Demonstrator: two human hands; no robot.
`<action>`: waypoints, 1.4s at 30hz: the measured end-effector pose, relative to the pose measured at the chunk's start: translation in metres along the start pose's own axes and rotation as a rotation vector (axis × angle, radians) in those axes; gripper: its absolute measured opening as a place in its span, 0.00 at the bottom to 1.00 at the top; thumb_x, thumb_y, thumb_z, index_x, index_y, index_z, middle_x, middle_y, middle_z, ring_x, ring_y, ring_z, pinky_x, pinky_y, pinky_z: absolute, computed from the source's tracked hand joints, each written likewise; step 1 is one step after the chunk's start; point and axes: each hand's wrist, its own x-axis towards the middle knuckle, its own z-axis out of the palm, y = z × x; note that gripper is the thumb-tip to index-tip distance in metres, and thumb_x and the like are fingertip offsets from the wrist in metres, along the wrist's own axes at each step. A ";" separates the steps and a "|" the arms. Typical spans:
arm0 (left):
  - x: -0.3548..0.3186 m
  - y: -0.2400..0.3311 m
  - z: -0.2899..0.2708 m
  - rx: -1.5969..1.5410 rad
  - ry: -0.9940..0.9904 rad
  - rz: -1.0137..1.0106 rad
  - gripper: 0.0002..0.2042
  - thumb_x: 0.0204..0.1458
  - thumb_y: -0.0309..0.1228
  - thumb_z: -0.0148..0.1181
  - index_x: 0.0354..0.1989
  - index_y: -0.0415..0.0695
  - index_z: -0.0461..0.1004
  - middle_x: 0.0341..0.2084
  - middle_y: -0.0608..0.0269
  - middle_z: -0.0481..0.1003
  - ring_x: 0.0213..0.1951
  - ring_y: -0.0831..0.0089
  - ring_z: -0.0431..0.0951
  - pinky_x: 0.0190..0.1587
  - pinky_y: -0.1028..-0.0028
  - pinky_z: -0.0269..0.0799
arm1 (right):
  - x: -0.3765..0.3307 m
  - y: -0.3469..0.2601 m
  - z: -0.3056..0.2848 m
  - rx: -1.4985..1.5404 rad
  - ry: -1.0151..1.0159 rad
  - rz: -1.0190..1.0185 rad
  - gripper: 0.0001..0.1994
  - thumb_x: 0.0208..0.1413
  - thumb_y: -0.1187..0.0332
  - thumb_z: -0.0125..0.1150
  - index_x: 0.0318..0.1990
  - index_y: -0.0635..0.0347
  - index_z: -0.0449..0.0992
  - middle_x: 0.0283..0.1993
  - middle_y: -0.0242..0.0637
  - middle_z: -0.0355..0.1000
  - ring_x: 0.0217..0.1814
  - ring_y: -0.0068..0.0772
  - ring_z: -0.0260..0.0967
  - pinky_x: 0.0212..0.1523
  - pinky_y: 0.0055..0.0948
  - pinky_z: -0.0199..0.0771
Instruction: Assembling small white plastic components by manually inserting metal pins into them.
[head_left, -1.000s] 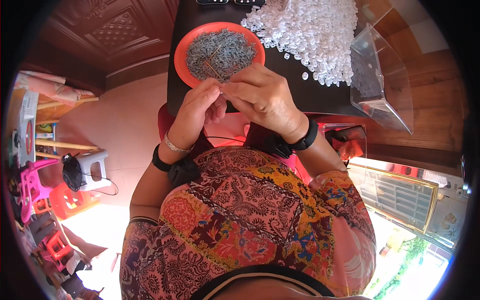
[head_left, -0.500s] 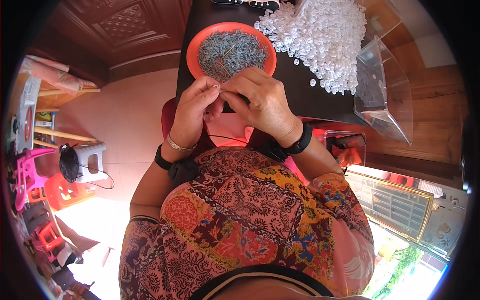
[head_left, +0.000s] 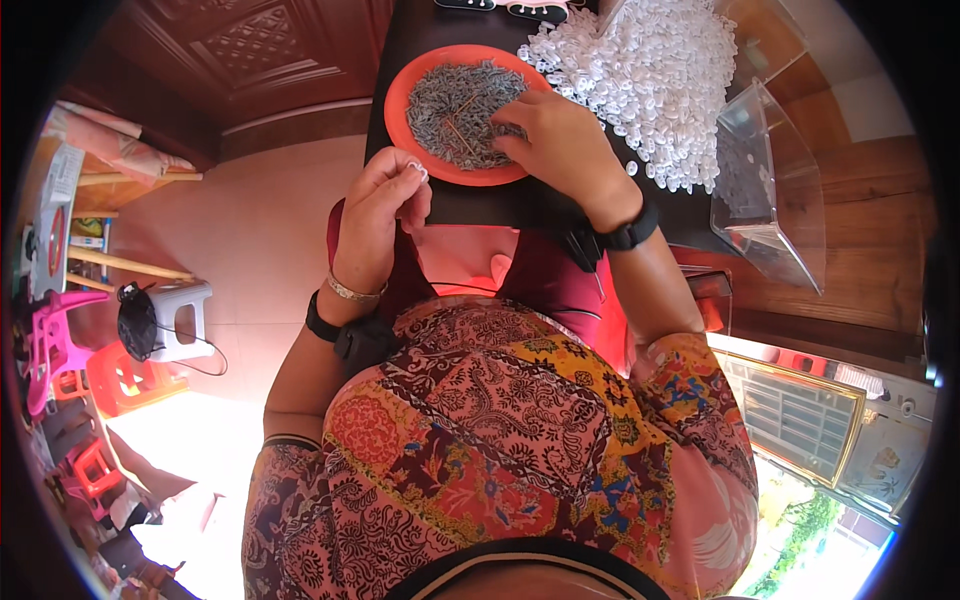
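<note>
At the near edge of the dark table, my left hand [head_left: 385, 205] is closed, pinching a small white plastic piece [head_left: 419, 172] between thumb and fingertips. My right hand [head_left: 565, 150] reaches over the right side of an orange-red bowl [head_left: 400, 115]. Its thumb and index finger are apart, touching or just above a heap of small grey, slender, screw-like pieces [head_left: 455, 100]. A thin yellowish stick [head_left: 460, 137] lies on the heap. Just beyond my right hand spreads a large pile of small translucent white plastic pieces [head_left: 660, 90].
A clear plastic box [head_left: 765, 190] lies tilted at the table's right edge. A pair of shoes [head_left: 505, 8] shows at the far edge. Plastic stools, including a grey one [head_left: 185, 320], stand on the floor at left. A red container [head_left: 465, 260] is below the table edge.
My hands have parted. The right one has moved from the left fingertips up and right to the grey pieces, and its fingers have spread. My left hand keeps the white piece.
</note>
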 end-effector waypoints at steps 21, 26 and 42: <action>0.003 -0.002 0.002 0.064 -0.049 -0.027 0.08 0.55 0.33 0.49 0.26 0.44 0.67 0.16 0.71 0.67 0.19 0.84 0.64 0.23 0.83 0.57 | 0.012 0.009 0.031 0.040 -0.062 -0.095 0.06 0.50 0.67 0.58 0.32 0.59 0.75 0.32 0.39 0.73 0.35 0.46 0.72 0.35 0.40 0.71; 0.002 0.000 -0.001 0.058 -0.057 -0.021 0.07 0.54 0.32 0.49 0.26 0.44 0.67 0.16 0.71 0.67 0.19 0.84 0.64 0.23 0.83 0.56 | 0.009 0.012 0.031 0.052 -0.050 0.034 0.05 0.46 0.65 0.60 0.29 0.55 0.76 0.31 0.37 0.73 0.38 0.42 0.72 0.37 0.38 0.73; 0.008 0.009 0.005 0.145 -0.085 -0.003 0.08 0.55 0.34 0.48 0.29 0.43 0.68 0.18 0.68 0.68 0.20 0.83 0.64 0.25 0.82 0.57 | 0.013 0.009 0.015 0.384 -0.074 0.179 0.08 0.51 0.67 0.61 0.36 0.60 0.77 0.28 0.37 0.74 0.28 0.30 0.72 0.32 0.28 0.71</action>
